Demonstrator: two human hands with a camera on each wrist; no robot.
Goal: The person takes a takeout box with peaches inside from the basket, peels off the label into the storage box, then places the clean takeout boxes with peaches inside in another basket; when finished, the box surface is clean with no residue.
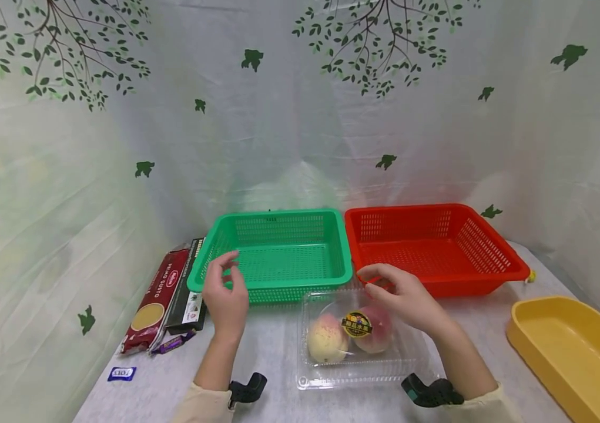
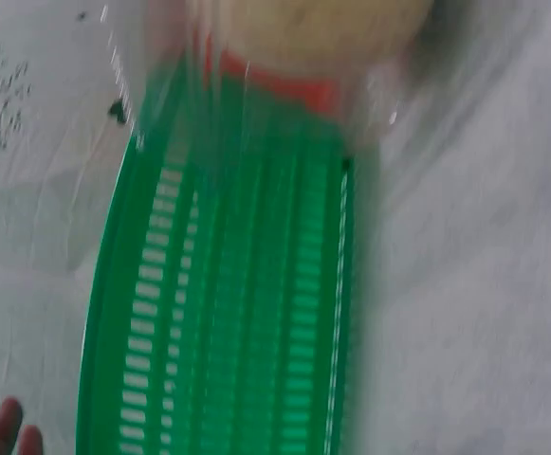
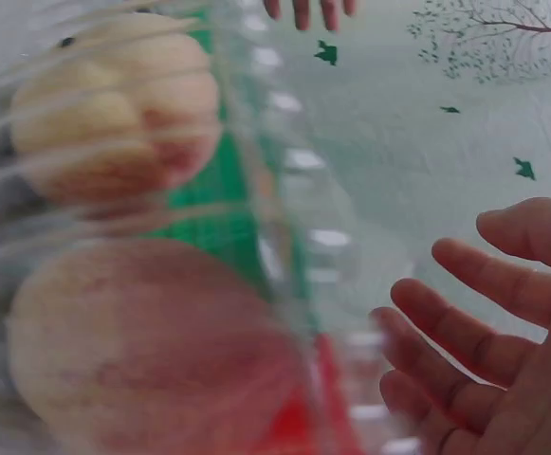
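Observation:
A clear plastic clamshell box point(image 1: 363, 371) sits on the table in front of me, with two peaches inside. The pale peach point(image 1: 326, 341) lies on the left and the redder peach point(image 1: 376, 329) on the right, beside a black and gold label point(image 1: 357, 324). My right hand point(image 1: 402, 294) is at the box's far right corner, its fingers point(image 3: 465, 355) spread and relaxed, holding nothing. Over the near left part of the green basket point(image 1: 278, 296) is my empty left hand point(image 1: 227, 299), fingers loosely bent. Only its fingertips point(image 2: 5, 422) show in the left wrist view.
A red basket point(image 1: 437, 288) stands right of the green one, with a yellow tray point(image 1: 553, 364) nearer at right. Along the left lie a dark red package point(image 1: 159, 299), a black box point(image 1: 183, 317), a purple-wrapped bar point(image 1: 173, 343) and a small blue packet point(image 1: 121, 373).

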